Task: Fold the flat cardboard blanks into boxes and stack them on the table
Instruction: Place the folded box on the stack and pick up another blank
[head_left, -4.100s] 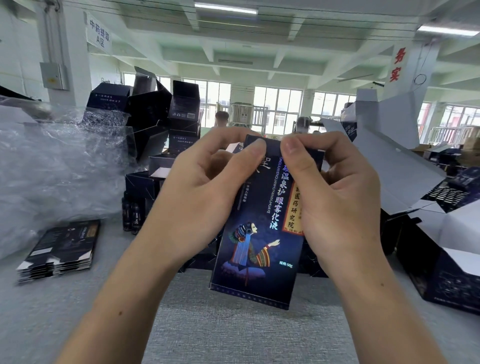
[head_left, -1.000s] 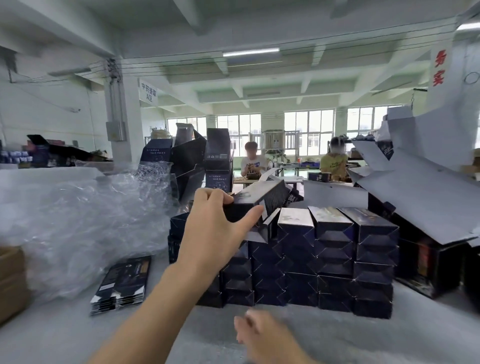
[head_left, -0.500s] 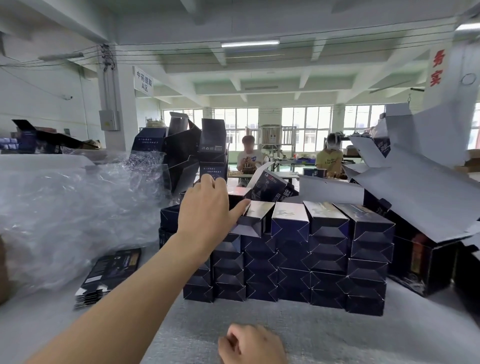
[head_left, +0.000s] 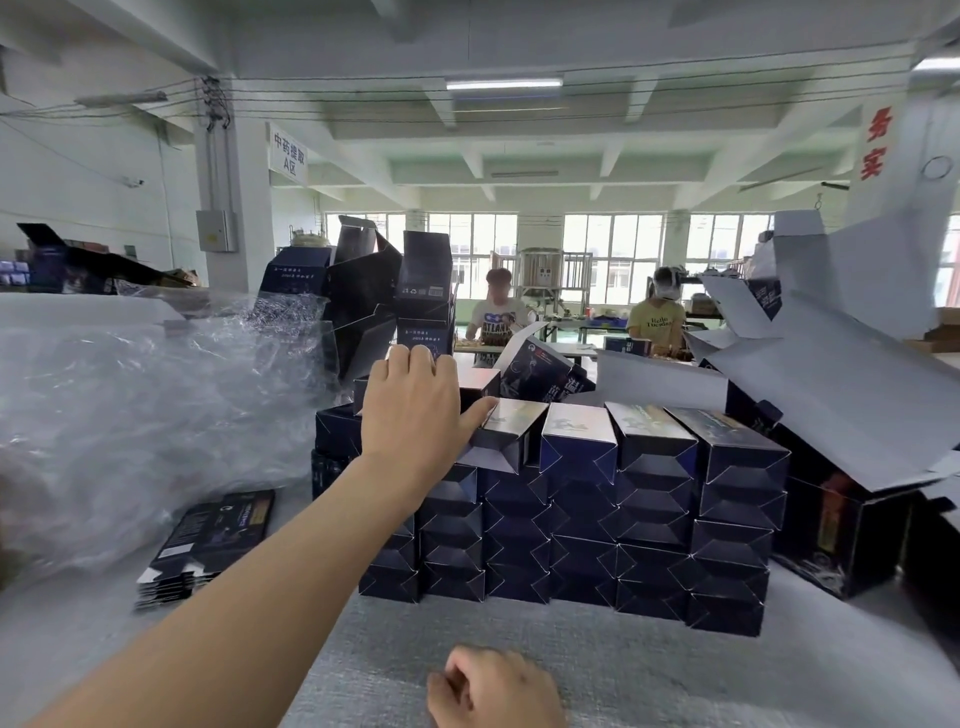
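resting with fingers straight and thumb spread, the left hand (head_left: 415, 410) lies on the top box (head_left: 480, 383) at the left end of the stack of folded boxes (head_left: 576, 499). the right hand (head_left: 493, 688), loosely curled and holding nothing, sits on the desk (head_left: 649, 675) in front of the stack. flat blanks (head_left: 208, 545) lie left of the stack. behind it, a pillar sign (head_left: 288, 153) reads "中药提取 a区".

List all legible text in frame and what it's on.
"中药提取 A区": white hanging sign on the pillar.
"务实": red characters, white column at right.
"Hello Tuesday": far yellow T-shirt.
"ATLAN…", cut off: far white T-shirt.
Print on dark blue folded boxes, flat dark cardboard blanks: too blurred.
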